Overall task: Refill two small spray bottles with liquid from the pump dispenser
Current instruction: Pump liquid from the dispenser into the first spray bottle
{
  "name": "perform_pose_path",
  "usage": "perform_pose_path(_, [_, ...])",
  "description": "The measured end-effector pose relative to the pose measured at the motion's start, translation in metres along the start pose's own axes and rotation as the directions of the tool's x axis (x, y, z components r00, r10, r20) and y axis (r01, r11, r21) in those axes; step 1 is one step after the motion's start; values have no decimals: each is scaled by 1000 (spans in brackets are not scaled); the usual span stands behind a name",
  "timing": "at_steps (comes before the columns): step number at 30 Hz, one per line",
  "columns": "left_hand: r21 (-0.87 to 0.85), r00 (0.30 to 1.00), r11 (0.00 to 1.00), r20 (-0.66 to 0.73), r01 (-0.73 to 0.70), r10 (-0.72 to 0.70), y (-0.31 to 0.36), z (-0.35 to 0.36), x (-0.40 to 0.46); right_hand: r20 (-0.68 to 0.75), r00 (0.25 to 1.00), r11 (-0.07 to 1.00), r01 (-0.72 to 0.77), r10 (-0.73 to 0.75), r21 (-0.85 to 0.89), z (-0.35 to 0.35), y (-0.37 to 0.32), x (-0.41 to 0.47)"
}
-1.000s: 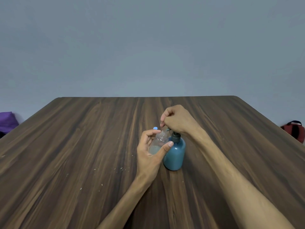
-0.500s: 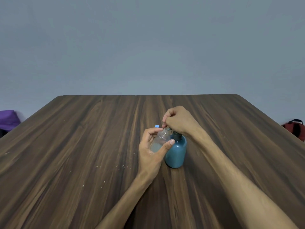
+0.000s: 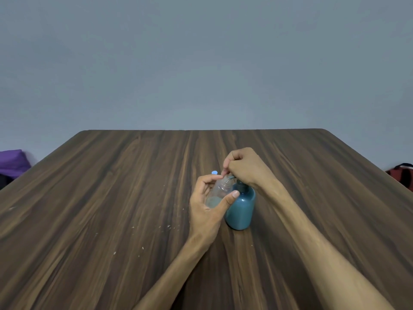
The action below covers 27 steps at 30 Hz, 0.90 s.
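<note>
Both hands are busy: left hand [image 3: 206, 211] is holding the small clear bottle [image 3: 220, 193] tilted against the blue pump dispenser [image 3: 241, 209], right hand [image 3: 243, 168] is curled on the pump top. I am filling bottle one, I think. Next I should press slowly. It is looking only a little full.

Dark wooden table [image 3: 111, 198] with lengthwise grain, rounded far corners and scattered pale specks on its surface near the middle. Behind the table's far edge rises a plain grey-blue wall [image 3: 201, 63], evenly and dimly lit, without visible fixtures. Beyond the table's left edge, low against the wall, lies a purple fabric object [image 3: 12, 162], partly cut off. Beyond the table's right edge sits a red and black bag [image 3: 402, 174], also partly out of view.
</note>
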<state>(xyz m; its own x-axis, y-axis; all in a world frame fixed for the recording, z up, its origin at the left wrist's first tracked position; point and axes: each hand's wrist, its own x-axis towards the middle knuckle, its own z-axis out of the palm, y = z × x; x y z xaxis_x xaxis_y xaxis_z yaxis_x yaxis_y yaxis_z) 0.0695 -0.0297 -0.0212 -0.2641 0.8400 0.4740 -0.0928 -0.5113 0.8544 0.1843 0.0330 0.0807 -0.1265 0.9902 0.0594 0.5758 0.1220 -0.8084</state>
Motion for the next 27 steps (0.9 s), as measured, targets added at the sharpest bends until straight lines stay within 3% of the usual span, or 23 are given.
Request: perform_pose_path(27, [-30, 1000, 1000, 0, 6, -6, 1, 0, -1, 5, 1000, 994, 6, -5, -105, -2, -3, 2])
